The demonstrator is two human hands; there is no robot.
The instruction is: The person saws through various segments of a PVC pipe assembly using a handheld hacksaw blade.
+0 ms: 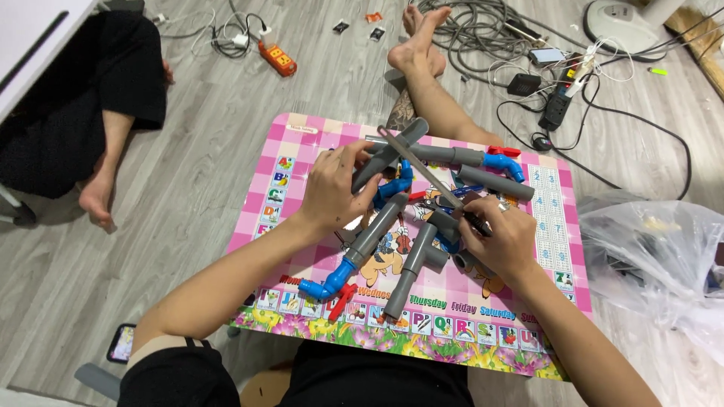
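- The grey pipe (388, 154) sits near the middle of the pink table top (302, 143), slanting from its lower end by the palm up toward one o'clock, its upper end raised above the other fittings.
- The left hand (335, 188) wraps that pipe from the nine o'clock side, fingers curled and clamped around its lower stretch.
- A flat metal file (418, 166) lies across the pipe's upper end, running from eleven o'clock down toward five o'clock.
- The right hand (501, 237) is clenched on the file's dark handle end, at four o'clock from the pipe; a ring shows on one finger.
- Just below the left hand, toward six o'clock, a second grey pipe (373, 234) runs down to a blue elbow joint (326, 283) with a red valve handle (343, 298) touching it.
- At five o'clock from the held pipe lies a grey tee piece (413, 264), its long leg pointing down toward the table's near edge.
- At two o'clock, a long grey run (452, 154) ends in another blue elbow (505, 164) with a red handle (504, 151) on top; a short grey tube (496, 183) lies just under it.
- Beyond the table at twelve o'clock, another person's bare legs and feet (418, 45) stretch over the wood floor.
- At ten o'clock an orange power strip (279, 59) lies among cables; at three o'clock sits a clear plastic bag (656, 256).
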